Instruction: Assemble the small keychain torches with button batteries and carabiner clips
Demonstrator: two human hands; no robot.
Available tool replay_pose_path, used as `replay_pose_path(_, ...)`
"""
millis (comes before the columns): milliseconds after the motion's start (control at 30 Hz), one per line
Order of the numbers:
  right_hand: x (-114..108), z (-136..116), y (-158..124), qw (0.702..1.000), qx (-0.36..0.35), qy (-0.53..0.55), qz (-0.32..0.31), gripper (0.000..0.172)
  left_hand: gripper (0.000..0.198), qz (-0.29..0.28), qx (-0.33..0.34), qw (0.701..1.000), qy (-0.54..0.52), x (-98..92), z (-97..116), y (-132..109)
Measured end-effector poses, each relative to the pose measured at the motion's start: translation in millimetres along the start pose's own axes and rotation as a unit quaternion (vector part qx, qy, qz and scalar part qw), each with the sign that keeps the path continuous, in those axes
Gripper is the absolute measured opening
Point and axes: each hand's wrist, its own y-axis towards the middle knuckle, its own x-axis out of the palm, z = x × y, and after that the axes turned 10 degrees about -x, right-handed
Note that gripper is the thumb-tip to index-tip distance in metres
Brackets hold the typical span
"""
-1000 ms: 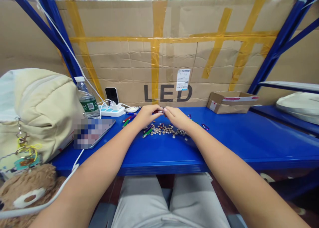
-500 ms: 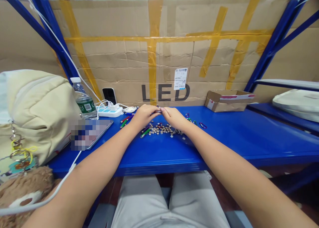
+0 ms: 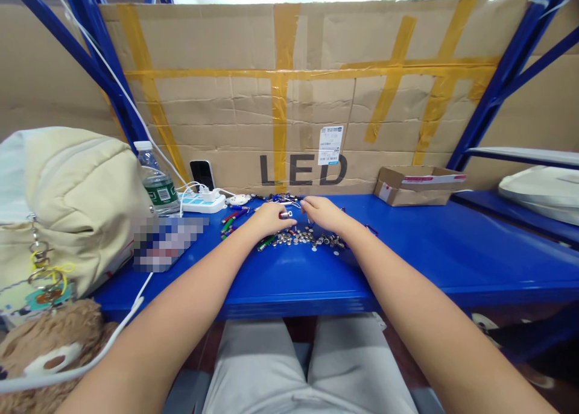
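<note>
My left hand (image 3: 270, 217) is closed around a small tube with a silver end (image 3: 286, 214), which looks like a mini flashlight; a loop shows at its tip. Just to its right, my right hand (image 3: 324, 214) hangs over the table with fingers bent down and pinched. Something small and dark may be between those fingertips, too small to name. Below both hands lie many button cells (image 3: 296, 239) in a loose spread. A green tube (image 3: 266, 242) lies by my left wrist, and more coloured tubes (image 3: 231, 219) lie farther left. Small metal parts (image 3: 332, 241) sit under my right wrist.
A cardboard box (image 3: 416, 187) stands at the back right before a tall cardboard sheet (image 3: 217, 112). On the left are a power strip (image 3: 205, 203), a bottle (image 3: 159, 188), a phone (image 3: 172, 242) and a cream bag (image 3: 85, 191). A white cable (image 3: 129, 317) crosses near my left arm.
My hands were together at the fingertips around a small piece; now they are apart and a little lower. The tube's silver end now shows in my left hand. The view has shifted slightly.
</note>
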Motion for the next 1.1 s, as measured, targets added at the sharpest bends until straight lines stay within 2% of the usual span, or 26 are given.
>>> replay_pose_path(67, 0, 3, -1, 0.999, 0.000, -0.010, -0.037, 0.028, 0.038, -0.042, -0.017, 0.999, 0.011, 1.2, 0, -1)
replay_pose_path(167, 2, 5, -3, 0.998, -0.011, -0.024, -0.062, 0.019, 0.031, -0.077, -0.039, 0.996, 0.004, 2.1, 0, -2)
replay_pose_path(233, 5, 4, -3, 0.997, -0.027, -0.033, -0.071, 0.016, 0.022, -0.078, -0.048, 0.996, -0.007, 3.0, 0, -1)
replay_pose_path(333, 9, 4, -2, 0.992, -0.065, -0.044, -0.096, 0.022, 0.012, -0.081, -0.040, 0.996, -0.009, 4.0, 0, -1)
replay_pose_path(500, 17, 7, 0, 0.981, -0.118, -0.077, -0.135, 0.021, 0.011, -0.090, -0.023, 0.996, 0.001, 3.2, 1, -1)
replay_pose_path(700, 19, 6, 2, 0.972, -0.126, -0.135, -0.146, 0.017, 0.019, -0.093, -0.015, 0.995, 0.028, 0.6, -1, 0)
replay_pose_path(900, 17, -4, 2, 0.955, -0.132, -0.209, -0.166, 0.018, 0.022, -0.106, -0.054, 0.992, 0.029, -4.4, -3, 0)
replay_pose_path(1000, 14, -8, 1, 0.954, -0.140, -0.215, -0.156, 0.019, 0.020, -0.093, -0.045, 0.995, 0.017, -6.7, -5, -1)
replay_pose_path(1100, 8, -9, 0, 0.960, -0.139, -0.210, -0.120, 0.018, 0.025, -0.085, -0.053, 0.995, -0.024, -9.3, -8, -1)
